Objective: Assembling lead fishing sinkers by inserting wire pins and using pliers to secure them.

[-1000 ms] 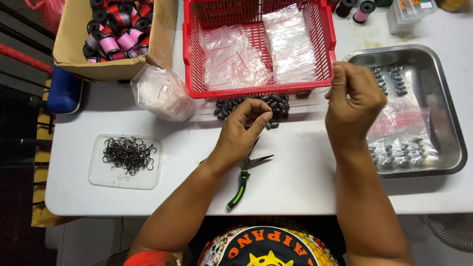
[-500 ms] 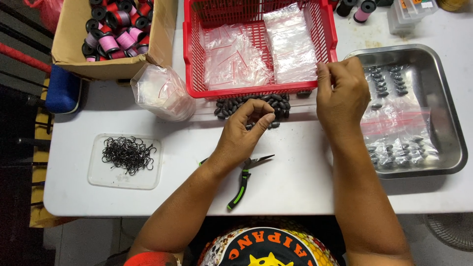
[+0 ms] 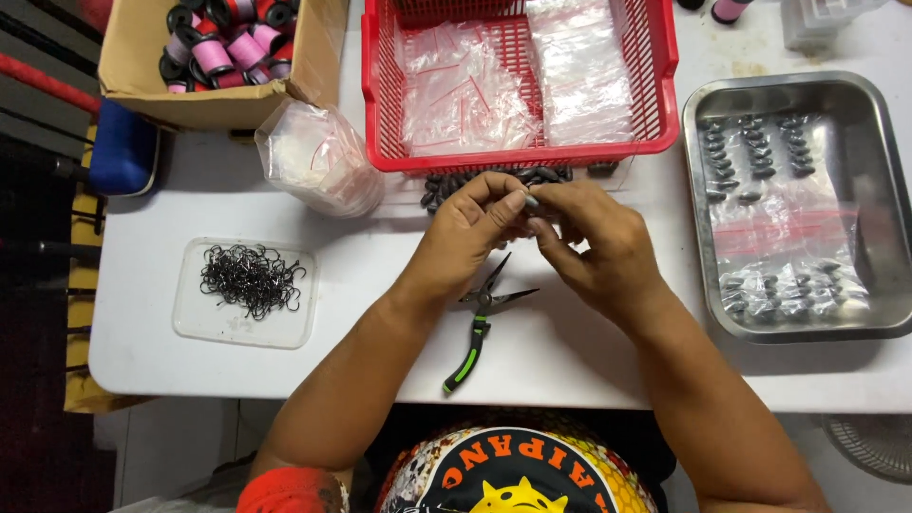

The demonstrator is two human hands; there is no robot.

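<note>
Mid-frame, I see my left hand (image 3: 475, 228) & right hand (image 3: 594, 242) fingertips pinched together on one dark sinker (image 3: 530, 201), by the sinker pile (image 3: 494, 180). Steel tray (image 3: 888, 190) at right holds filled bags; lots left.

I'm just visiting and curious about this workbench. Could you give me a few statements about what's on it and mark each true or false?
1. The pliers lie on the table, in neither hand. True.
2. The red basket holds hooks. False: it holds clear plastic bags; the hooks sit in a clear tray.
3. Both hands meet beside the dark weights. True.
4. The metal tray is on the person's left. False: it is on the right.
</note>
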